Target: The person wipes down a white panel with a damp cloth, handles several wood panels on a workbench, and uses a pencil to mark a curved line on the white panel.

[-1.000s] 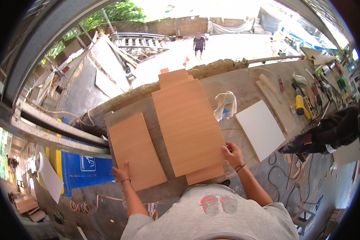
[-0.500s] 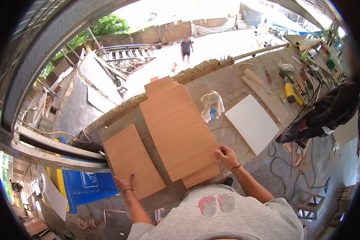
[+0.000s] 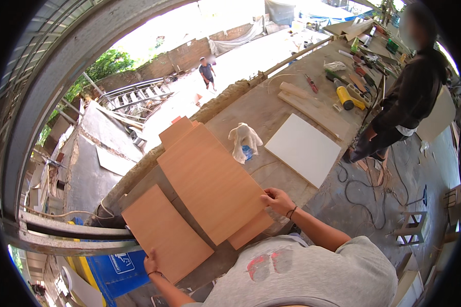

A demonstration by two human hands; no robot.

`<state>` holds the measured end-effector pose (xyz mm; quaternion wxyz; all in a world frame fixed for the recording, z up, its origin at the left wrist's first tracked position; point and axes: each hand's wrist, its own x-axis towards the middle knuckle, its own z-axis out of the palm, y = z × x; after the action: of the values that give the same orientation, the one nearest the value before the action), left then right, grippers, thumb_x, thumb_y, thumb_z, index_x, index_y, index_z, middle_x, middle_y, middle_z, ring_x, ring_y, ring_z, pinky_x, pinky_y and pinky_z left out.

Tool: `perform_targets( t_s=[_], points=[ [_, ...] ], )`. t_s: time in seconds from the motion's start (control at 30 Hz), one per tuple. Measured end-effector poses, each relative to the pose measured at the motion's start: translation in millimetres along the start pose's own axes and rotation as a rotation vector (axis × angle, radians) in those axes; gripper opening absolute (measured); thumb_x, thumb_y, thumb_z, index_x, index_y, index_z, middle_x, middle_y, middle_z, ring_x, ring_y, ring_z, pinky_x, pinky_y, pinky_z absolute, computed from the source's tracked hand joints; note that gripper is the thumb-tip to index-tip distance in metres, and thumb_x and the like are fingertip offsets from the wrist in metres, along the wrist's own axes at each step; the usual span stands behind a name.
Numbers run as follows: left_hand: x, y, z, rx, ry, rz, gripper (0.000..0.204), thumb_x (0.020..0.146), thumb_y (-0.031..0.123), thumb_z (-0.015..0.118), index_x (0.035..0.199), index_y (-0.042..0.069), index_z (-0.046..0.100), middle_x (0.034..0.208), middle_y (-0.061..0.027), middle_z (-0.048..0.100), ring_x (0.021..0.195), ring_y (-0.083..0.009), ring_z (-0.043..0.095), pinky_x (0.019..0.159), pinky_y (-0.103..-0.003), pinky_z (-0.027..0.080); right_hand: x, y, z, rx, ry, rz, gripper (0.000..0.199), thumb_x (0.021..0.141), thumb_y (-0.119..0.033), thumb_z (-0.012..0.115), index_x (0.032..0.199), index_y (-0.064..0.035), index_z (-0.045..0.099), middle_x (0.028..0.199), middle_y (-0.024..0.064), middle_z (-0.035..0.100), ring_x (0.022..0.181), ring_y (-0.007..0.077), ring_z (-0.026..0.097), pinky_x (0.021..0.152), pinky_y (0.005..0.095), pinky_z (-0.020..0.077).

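Observation:
A smaller wood-grain panel (image 3: pixel 167 233) lies flat at the left of the workbench. My left hand (image 3: pixel 151 262) grips its near left edge, the thumb on the top face and the other fingers partly hidden. To the right, separated by a narrow gap, lies a larger wood-grain panel (image 3: pixel 212 184). My right hand (image 3: pixel 279 201) holds its right corner, fingers curled at the edge. Beneath the larger panel, further pieces stick out: a lower panel (image 3: pixel 251 230) at the near end and a smaller board (image 3: pixel 176 132) at the far end.
On the workbench (image 3: pixel 251 105) are a crumpled cloth (image 3: pixel 245 139), a white panel (image 3: pixel 303 150), wooden strips (image 3: pixel 312 113) and a yellow power tool (image 3: pixel 344 97). A person in dark clothes (image 3: pixel 407 92) stands at the right; another (image 3: pixel 206 71) is outside. A blue bin (image 3: pixel 115 273) stands lower left.
My view has turned, so the scene sits tilted and further left. The person at the right shows more fully. Both hands keep to the same panels, which show no clear shift on the bench.

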<state>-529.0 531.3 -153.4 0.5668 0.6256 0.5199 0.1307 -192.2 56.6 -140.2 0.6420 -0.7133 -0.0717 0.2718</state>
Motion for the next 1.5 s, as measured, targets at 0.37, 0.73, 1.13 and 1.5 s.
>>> perform_targets(
  t_s=[0.37,0.73,1.13,1.5],
  points=[
    [-40.6,82.0,17.8,-0.249,-0.133,0.242,0.029,0.084,0.018,0.059,0.106,0.000,0.054,0.100,-0.0105,0.060,0.093,-0.0204,0.059,0.083,-0.031,0.047,-9.6,-22.7,1.0,-0.179,-0.012,-0.014,0.047,0.086,-0.036,0.061,0.113,0.0031,0.060,0.100,0.0148,0.067,0.091,0.0205,0.064,0.079,0.0324,0.0498],
    [-118.0,186.8,-15.1,0.082,0.314,0.691,0.019,0.084,0.015,0.062,0.087,0.003,0.048,0.086,-0.0063,0.049,0.080,-0.0163,0.047,0.078,-0.032,0.043,-60.0,-6.0,-65.4,0.035,0.099,0.072,0.042,0.088,-0.033,0.061,0.113,0.0017,0.059,0.092,0.0088,0.065,0.076,0.0139,0.062,0.066,0.0281,0.0505],
    [-320.6,335.9,138.5,-0.046,-0.108,0.989,0.022,0.084,0.016,0.056,0.098,0.001,0.048,0.093,-0.0060,0.049,0.090,-0.0139,0.045,0.087,-0.030,0.035,-119.0,4.6,-148.8,0.218,0.197,0.139,0.038,0.089,-0.030,0.061,0.115,-0.0014,0.059,0.091,0.0039,0.063,0.073,0.0097,0.059,0.058,0.0244,0.0471],
    [-353.9,394.8,385.2,0.457,-0.709,1.188,0.038,0.080,0.006,0.061,0.116,-0.005,0.054,0.103,-0.0112,0.061,0.097,-0.0158,0.059,0.079,-0.030,0.049,-223.4,44.7,-273.2,0.349,0.542,0.121,0.030,0.093,-0.026,0.057,0.115,-0.0061,0.059,0.093,0.0005,0.064,0.072,0.0076,0.058,0.059,0.0220,0.0443]
  ],
)
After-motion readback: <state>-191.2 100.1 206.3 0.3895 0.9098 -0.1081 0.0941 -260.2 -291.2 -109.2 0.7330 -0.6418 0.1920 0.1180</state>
